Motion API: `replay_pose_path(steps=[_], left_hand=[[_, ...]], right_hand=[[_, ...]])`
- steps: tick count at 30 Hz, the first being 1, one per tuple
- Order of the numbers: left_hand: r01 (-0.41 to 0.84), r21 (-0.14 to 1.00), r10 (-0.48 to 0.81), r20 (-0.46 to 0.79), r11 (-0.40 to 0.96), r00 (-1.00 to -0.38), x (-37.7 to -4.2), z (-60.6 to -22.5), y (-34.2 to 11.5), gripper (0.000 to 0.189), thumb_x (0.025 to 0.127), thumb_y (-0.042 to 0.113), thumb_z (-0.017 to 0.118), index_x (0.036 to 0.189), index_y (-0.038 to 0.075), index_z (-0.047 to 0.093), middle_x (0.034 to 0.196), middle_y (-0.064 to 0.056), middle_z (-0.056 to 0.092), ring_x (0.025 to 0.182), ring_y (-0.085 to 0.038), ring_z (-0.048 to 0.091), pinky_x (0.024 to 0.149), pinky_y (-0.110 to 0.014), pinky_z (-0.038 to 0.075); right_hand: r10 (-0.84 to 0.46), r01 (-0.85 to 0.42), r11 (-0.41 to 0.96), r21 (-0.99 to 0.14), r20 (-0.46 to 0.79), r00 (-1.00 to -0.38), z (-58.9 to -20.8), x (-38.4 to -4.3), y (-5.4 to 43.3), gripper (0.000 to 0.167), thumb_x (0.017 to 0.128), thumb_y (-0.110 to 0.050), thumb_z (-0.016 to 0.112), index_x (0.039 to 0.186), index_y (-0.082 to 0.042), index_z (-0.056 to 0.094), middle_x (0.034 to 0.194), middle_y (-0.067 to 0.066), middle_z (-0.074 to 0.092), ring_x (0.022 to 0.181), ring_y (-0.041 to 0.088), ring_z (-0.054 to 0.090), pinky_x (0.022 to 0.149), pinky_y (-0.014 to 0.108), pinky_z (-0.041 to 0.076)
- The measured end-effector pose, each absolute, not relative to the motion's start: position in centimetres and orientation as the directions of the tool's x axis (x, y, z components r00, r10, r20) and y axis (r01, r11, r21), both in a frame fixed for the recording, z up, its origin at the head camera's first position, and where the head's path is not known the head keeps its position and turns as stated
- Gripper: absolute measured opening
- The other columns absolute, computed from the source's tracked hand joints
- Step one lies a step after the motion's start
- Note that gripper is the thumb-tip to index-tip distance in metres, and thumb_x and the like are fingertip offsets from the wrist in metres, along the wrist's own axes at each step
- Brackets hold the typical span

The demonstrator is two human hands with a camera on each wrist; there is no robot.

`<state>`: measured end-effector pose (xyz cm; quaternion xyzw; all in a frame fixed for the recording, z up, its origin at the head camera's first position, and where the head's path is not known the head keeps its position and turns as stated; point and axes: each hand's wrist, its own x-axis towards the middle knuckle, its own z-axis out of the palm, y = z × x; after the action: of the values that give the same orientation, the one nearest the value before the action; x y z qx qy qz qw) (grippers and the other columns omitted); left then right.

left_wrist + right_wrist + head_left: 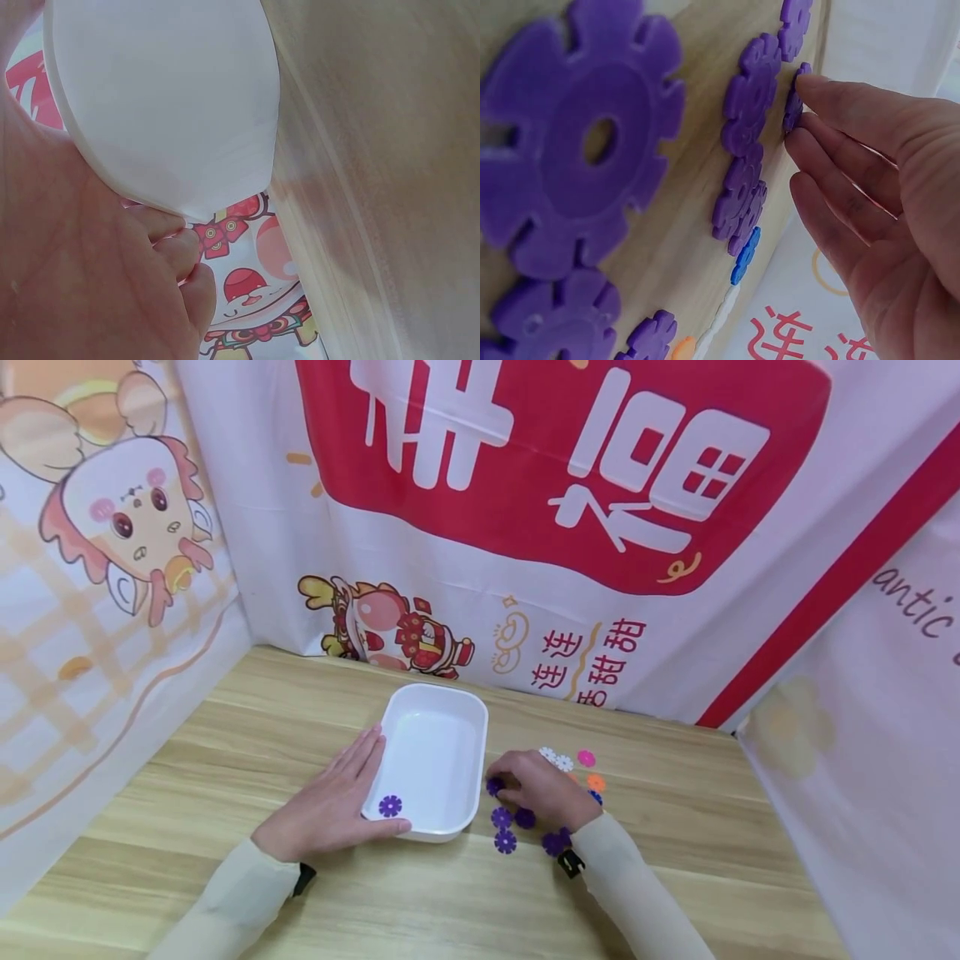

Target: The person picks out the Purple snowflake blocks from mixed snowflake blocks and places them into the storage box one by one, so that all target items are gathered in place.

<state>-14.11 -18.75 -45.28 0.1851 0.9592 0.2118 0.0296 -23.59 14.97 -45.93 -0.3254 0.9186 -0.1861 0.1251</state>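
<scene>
A white plastic tray (480, 777) stands on the table with one purple snowflake disc (390, 806) in its near left corner. My left hand (337, 802) rests against the tray's left side, fingers extended along the wall and thumb at the near rim. In the left wrist view, its fingers (176, 255) touch the tray's outer wall (172, 105). To the right of the tray, my right hand (543, 785) pinches a purple snowflake disc (795, 97) between thumb and fingertip. Several more purple discs (506, 841) lie close to that hand, partly hidden under it.
Beyond my right hand lie white discs (563, 763), a pink disc (586, 758), an orange disc (596, 782) and a blue disc (596, 797). A printed cloth (435, 543) hangs behind the wooden table (420, 902), with more cloth at both sides.
</scene>
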Motion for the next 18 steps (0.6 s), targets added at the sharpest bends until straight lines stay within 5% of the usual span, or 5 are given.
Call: replay_pose_path(steps=[12, 18], left_hand=[[0.329, 0.419, 0.359, 0.008, 0.846, -0.933, -13.9, -45.1, -18.6, 0.126, 0.088, 0.080, 0.062, 0.167, -0.004, 0.010, 0.179, -0.020, 0.002, 0.166, -0.041, 0.009, 0.133, -0.061, 0.017], [0.330, 0.418, 0.362, 0.004, 0.846, -0.932, -13.9, -44.9, -18.6, 0.128, 0.088, 0.083, 0.059, 0.168, -0.003, 0.009, 0.179, -0.019, 0.001, 0.166, -0.041, 0.009, 0.133, -0.060, 0.018]], right_hand=[[-0.688, -0.599, 0.677, -0.427, -0.078, -0.721, -44.5, -24.3, 15.2, 0.013, 0.094, -0.013, 0.081, 0.106, -0.016, 0.080, 0.099, -0.005, 0.076, 0.088, 0.006, 0.068, 0.080, 0.021, 0.061], [-0.700, -0.616, 0.673, -0.409, -0.085, -0.709, -42.8, -24.3, 15.6, 0.007, 0.096, -0.014, 0.079, 0.100, -0.019, 0.080, 0.098, -0.007, 0.077, 0.086, 0.003, 0.068, 0.081, 0.020, 0.061]])
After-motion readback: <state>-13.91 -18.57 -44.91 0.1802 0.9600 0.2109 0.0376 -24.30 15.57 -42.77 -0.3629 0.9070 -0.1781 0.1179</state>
